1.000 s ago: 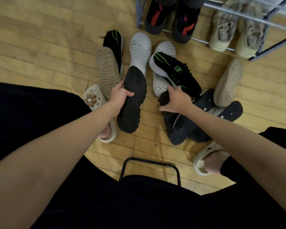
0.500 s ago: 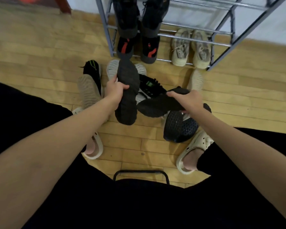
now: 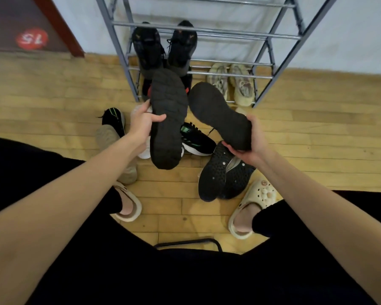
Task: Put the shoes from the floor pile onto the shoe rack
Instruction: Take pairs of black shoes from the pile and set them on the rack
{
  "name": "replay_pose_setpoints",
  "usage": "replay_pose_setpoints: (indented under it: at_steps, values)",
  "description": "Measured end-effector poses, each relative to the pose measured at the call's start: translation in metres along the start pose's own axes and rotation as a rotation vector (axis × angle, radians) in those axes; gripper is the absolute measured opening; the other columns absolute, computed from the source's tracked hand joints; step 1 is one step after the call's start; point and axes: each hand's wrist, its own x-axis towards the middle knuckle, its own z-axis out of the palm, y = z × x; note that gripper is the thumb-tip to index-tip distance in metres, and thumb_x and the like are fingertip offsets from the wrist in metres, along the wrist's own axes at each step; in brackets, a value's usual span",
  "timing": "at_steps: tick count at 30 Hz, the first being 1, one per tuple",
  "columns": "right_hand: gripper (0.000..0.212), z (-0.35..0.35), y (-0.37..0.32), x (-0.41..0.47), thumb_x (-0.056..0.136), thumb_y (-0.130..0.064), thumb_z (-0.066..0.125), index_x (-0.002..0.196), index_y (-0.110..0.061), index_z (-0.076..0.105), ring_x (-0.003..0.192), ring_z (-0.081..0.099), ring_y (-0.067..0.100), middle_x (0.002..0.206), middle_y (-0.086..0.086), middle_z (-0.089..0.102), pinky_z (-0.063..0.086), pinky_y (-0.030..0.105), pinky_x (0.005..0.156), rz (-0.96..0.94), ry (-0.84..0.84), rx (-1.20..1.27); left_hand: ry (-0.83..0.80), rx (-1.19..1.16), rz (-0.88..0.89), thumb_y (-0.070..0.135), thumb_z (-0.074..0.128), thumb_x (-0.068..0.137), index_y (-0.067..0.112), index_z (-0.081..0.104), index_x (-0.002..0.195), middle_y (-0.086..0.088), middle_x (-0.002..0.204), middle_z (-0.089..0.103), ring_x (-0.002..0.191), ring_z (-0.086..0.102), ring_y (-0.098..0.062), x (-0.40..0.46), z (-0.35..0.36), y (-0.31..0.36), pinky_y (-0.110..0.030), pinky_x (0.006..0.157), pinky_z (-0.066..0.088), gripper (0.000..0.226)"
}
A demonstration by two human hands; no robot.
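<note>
Head view: hands (image 3: 142, 125) around black shoes (image 3: 168, 119)

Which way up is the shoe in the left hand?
Sole up. The shoe's black tread faces the camera, the left hand gripping its side; its upper is hidden.

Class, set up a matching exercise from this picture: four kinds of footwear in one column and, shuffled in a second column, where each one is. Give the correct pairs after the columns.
Things
1. dark-soled shoe
2. beige sneakers
3. black shoe with green stripes
4. cream clogs

Places
A. on the person's feet
B. on the floor, left of the pile
C. on the rack's lowest shelf
D. in the left hand's grip, sole up

Pairs: 1-D, 2-C, 3-B, 4-A
</note>
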Motion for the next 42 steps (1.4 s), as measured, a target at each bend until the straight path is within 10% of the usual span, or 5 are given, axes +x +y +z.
replay_pose_setpoints:
  at_steps: [15, 24, 30, 35, 42]
  values:
    - [0.054, -0.006, -0.018, -0.045, 0.07, -0.036, 0.073, 0.117, -0.013, 0.062, 0.105, 0.065, 0.031, 0.114, 0.012, 0.07, 0.054, 0.04, 0.088, -0.007, -0.287, -0.037, -0.309, -0.32, -0.168, 0.035, 0.065, 0.085, 0.007, 0.062, 0.122, -0.013, 0.12, 0.067, 0.109, 0.065, -0.03, -0.038, -0.008, 0.021, -0.041, 0.086, 0.055, 0.046]
    - [0.042, 0.011, -0.028, -0.035, 0.076, -0.046, 0.072, 0.107, -0.02, 0.061, 0.081, 0.059, 0.015, 0.093, 0.0, 0.065, 0.045, 0.027, 0.066, -0.259, 0.063, -0.359, -0.296, -0.221, -0.26, 0.019, 0.06, 0.076, 0.001, 0.065, 0.11, -0.017, 0.112, 0.069, 0.099, 0.065, -0.034, -0.025, 0.022, 0.02, -0.046, 0.096, 0.049, 0.038]
    - [0.067, 0.007, -0.073, 0.013, 0.07, -0.05, 0.076, 0.126, -0.019, 0.057, 0.107, 0.06, 0.021, 0.117, 0.001, 0.065, 0.049, 0.038, 0.095, -0.534, 0.306, -0.488, -0.331, -0.051, -0.171, 0.004, 0.052, 0.065, 0.014, 0.056, 0.066, -0.001, 0.065, 0.059, 0.062, 0.06, -0.018, 0.021, 0.066, 0.034, -0.018, 0.055, 0.049, 0.01]
    - [0.067, 0.004, -0.111, 0.067, 0.072, -0.054, 0.073, 0.123, -0.013, 0.055, 0.114, 0.056, 0.027, 0.12, 0.007, 0.063, 0.047, 0.042, 0.098, -0.709, 0.415, -0.763, -0.155, 0.427, 0.129, 0.009, 0.077, 0.065, 0.017, 0.06, 0.12, 0.007, 0.106, 0.059, 0.094, 0.057, -0.009, 0.078, 0.122, 0.041, -0.018, 0.072, 0.045, 0.058]
    - [0.069, 0.017, -0.131, 0.142, 0.079, -0.054, 0.068, 0.115, -0.001, 0.043, 0.115, 0.042, 0.039, 0.125, 0.021, 0.044, 0.037, 0.048, 0.096, -0.859, 0.693, -0.978, 0.077, 0.624, 0.365, 0.027, 0.074, 0.076, 0.011, 0.065, 0.112, -0.006, 0.116, 0.062, 0.104, 0.06, -0.021, 0.163, 0.2, 0.035, -0.03, 0.085, 0.053, 0.04]
